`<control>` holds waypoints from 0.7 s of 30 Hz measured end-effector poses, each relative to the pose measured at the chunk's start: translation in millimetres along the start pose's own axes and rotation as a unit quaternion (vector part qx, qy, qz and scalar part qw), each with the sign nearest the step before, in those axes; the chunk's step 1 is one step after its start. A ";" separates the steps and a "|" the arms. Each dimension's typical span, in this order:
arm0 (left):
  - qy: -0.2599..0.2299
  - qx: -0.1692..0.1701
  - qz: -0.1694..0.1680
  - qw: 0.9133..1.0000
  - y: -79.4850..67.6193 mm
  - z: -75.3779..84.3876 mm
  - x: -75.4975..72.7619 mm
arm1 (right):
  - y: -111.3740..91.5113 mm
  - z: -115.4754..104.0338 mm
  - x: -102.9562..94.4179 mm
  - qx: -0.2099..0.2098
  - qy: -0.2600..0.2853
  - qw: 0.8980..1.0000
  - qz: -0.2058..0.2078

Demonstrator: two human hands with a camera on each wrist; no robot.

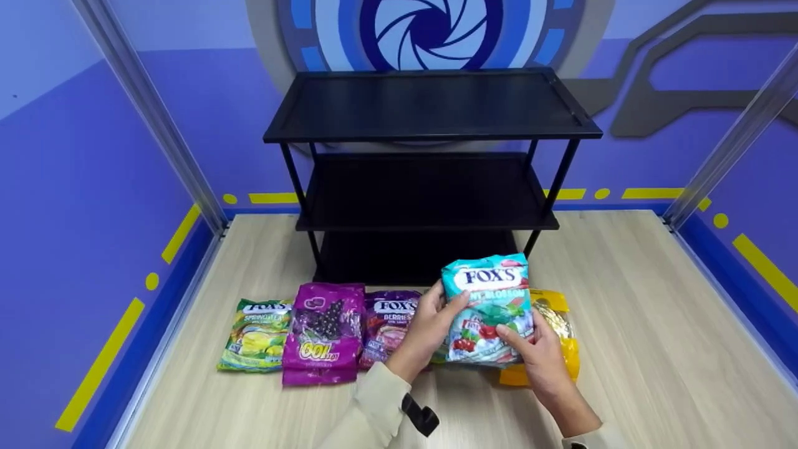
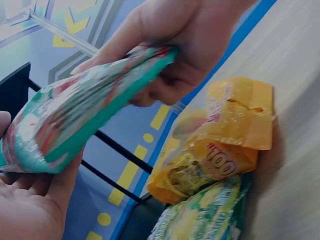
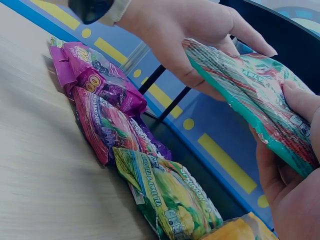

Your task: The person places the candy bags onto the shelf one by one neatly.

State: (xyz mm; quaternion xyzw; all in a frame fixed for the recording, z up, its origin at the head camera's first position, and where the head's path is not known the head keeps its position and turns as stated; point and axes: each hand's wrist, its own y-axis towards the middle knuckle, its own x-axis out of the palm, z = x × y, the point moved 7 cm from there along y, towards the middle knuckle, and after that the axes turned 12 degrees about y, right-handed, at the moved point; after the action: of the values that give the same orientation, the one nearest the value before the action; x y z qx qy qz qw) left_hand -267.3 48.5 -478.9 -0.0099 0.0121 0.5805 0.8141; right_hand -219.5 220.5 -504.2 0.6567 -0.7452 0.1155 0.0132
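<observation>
Both hands hold up a teal Fox's candy bag (image 1: pixel 489 315), its printed front turned towards the head camera. The left hand (image 1: pixel 433 321) grips its left side with the thumb on the front. On the lower right, the right hand (image 1: pixel 543 358) has its thumb across the front and its other fingers behind. In the right wrist view the bag (image 3: pixel 250 95) is seen from its side, raised above the table. Below and behind it, an orange-yellow candy bag (image 1: pixel 570 358) is partly hidden. A green-and-yellow bag (image 3: pixel 170 195) beside that one is almost wholly covered in the head view.
Left of the hands lie a green Fox's bag (image 1: pixel 255 343), a purple grape-pictured bag (image 1: pixel 324 324) and a dark purple Fox's Berries bag (image 1: pixel 383 318), in a row on the wooden table (image 1: pixel 648 349). Behind stands a black three-tier shelf (image 1: pixel 430 106). Blue panels enclose the sides.
</observation>
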 end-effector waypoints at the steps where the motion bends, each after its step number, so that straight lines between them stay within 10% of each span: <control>1: 0.000 -0.001 -0.003 1.000 -1.5 -1.0 1.4 | -0.2 -1.9 -0.4 -0.009 -0.005 1.000 0.002; 21: 0.031 0.015 0.041 0.999 -19.5 0.2 12.0 | 0.7 -24.4 10.9 -0.079 0.039 0.996 0.021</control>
State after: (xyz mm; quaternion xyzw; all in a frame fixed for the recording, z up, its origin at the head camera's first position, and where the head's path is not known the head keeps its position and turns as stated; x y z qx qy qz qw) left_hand -245.0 53.5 -479.0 -0.0151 0.0470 0.6125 0.7889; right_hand -224.9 214.5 -478.6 0.6330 -0.7642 0.0821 0.0920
